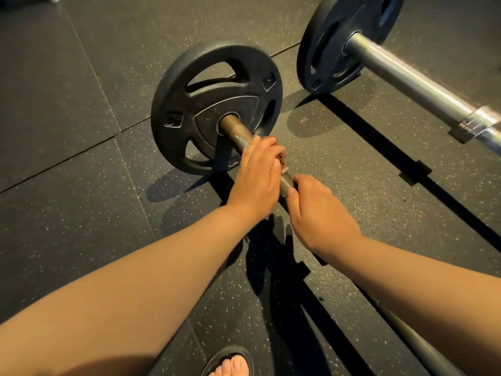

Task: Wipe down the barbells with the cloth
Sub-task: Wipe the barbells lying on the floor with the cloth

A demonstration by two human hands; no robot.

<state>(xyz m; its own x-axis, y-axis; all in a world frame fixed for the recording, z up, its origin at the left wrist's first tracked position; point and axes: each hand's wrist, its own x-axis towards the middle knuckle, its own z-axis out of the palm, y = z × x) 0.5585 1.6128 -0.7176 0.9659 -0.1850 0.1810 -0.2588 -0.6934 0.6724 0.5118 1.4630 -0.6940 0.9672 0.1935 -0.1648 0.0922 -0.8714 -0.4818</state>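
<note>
Just beyond the left hand [257,172], a black weight plate [189,104] is sitting on the barbell [235,130]. The left hand is curling over the bar, wrapping a reddish cloth [280,156] around it. Just beside it, the right hand [318,213] is gripping the same bar. Well to the right of both hands, a second barbell [406,74] is lying on the floor [67,131].

The near barbell [238,135] lies on the floor [81,104], its dull, brownish sleeve passing through a black plate [217,109] with cut-out grips, which stands on its rim. A reddish cloth [282,158] is bunched around that sleeve, mostly hidden under the left hand [257,172]. The second barbell [406,74], with a bright silver sleeve and a dark plate [344,42], lies apart at upper right.
</note>
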